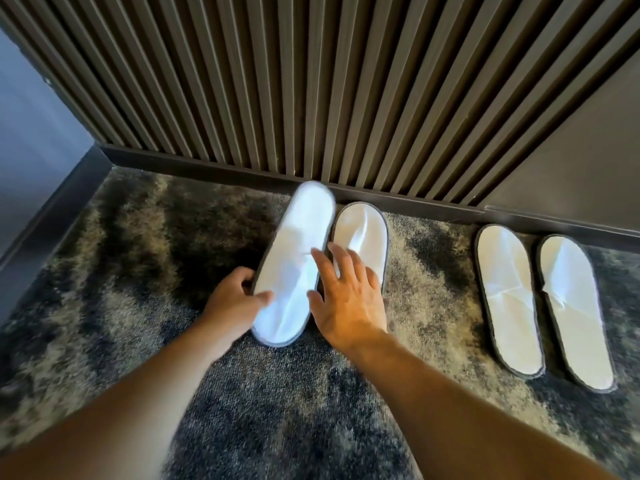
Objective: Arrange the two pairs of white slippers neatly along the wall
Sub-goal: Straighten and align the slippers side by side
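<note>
Two hands, left hand [231, 299] gripping slipper [294, 265]

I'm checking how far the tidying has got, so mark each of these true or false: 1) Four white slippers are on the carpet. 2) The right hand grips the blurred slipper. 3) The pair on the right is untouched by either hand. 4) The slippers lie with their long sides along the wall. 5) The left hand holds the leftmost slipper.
1) True: the leftmost slipper, its partner and the right pair lie on the carpet.
2) False: the right hand is spread open, resting over the partner.
3) True.
4) False: their toe ends point toward the slatted wall.
5) True: the left hand grips its edge near the heel.
</note>
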